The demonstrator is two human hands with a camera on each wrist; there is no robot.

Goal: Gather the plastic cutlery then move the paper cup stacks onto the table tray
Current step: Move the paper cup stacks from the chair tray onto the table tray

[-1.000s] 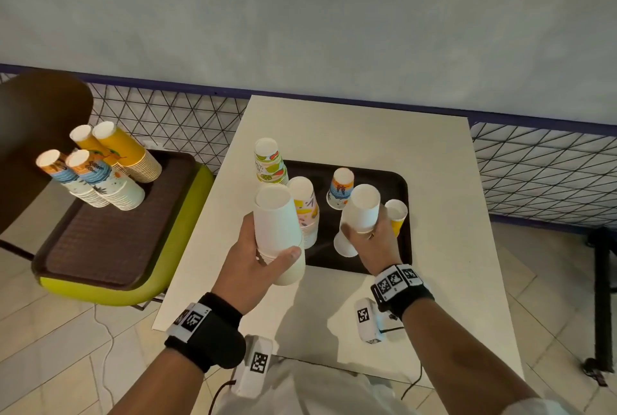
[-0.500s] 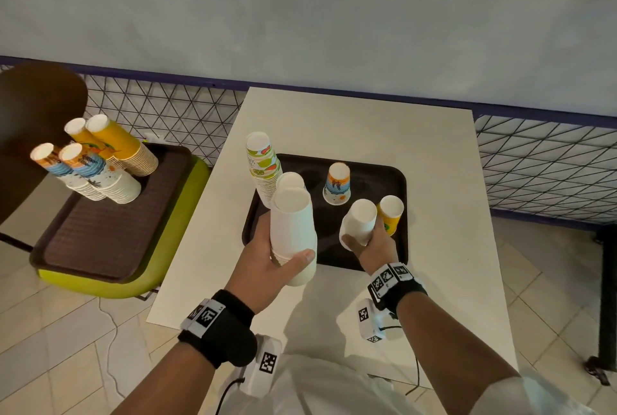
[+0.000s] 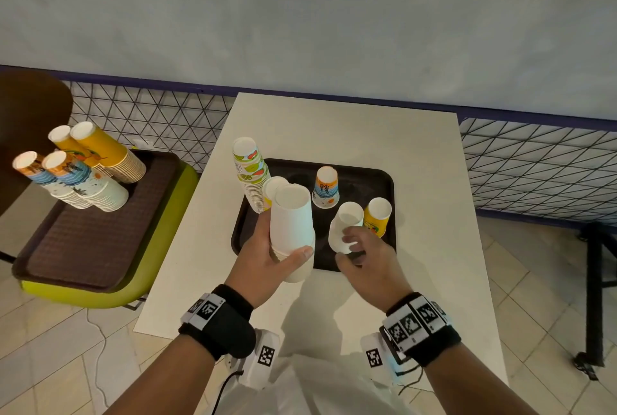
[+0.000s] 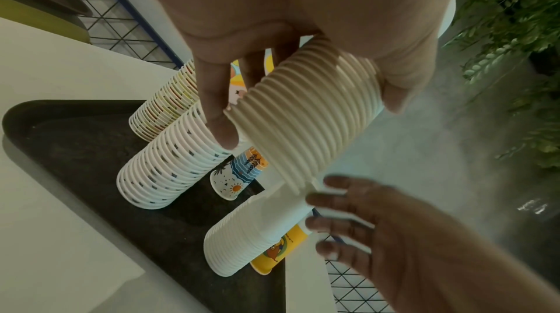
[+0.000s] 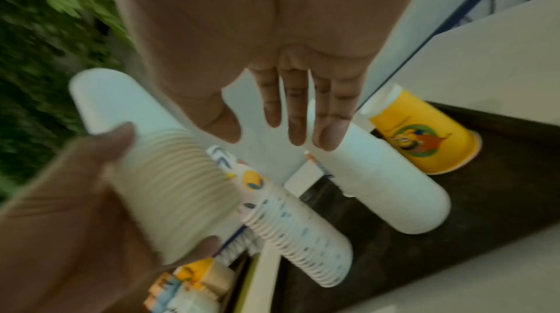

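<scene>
In the head view, the left hand (image 3: 267, 256) sits at the centre of the frame, fingers and thumb wrapped round a tall stack of plain white paper cups (image 3: 292, 226) held above the near left edge of the dark table tray (image 3: 367, 249). To its right, the right hand (image 3: 365, 256) hovers with fingers loosely spread just beside a shorter white cup stack (image 3: 345, 226) that stands upside down on the tray; whether any fingertip touches it cannot be told. On the tray also stand a fruit-print stack (image 3: 248, 174) at the left edge, a blue-and-orange cup (image 3: 326, 186) in the middle and a yellow cup (image 3: 377, 216) on the right. The tray lies on a white table (image 3: 430, 181). At the left of the frame a second brown tray (image 3: 86, 241) rests on a lime-green seat (image 3: 160, 247) and carries four more cup stacks (image 3: 83, 167) leaning together at its far corner. In the left wrist view, the left hand's fingers (image 4: 216, 107) curl round the ribbed rims of the held stack in the upper centre, while the right hand shows open at the lower right, next to the short white stack on the tray. In the right wrist view, the right hand's fingers (image 5: 298, 112) are straight and spread above the short white stack at centre right, holding nothing, with the yellow cup behind it at the right and the held stack gripped at the left of the frame.
</scene>
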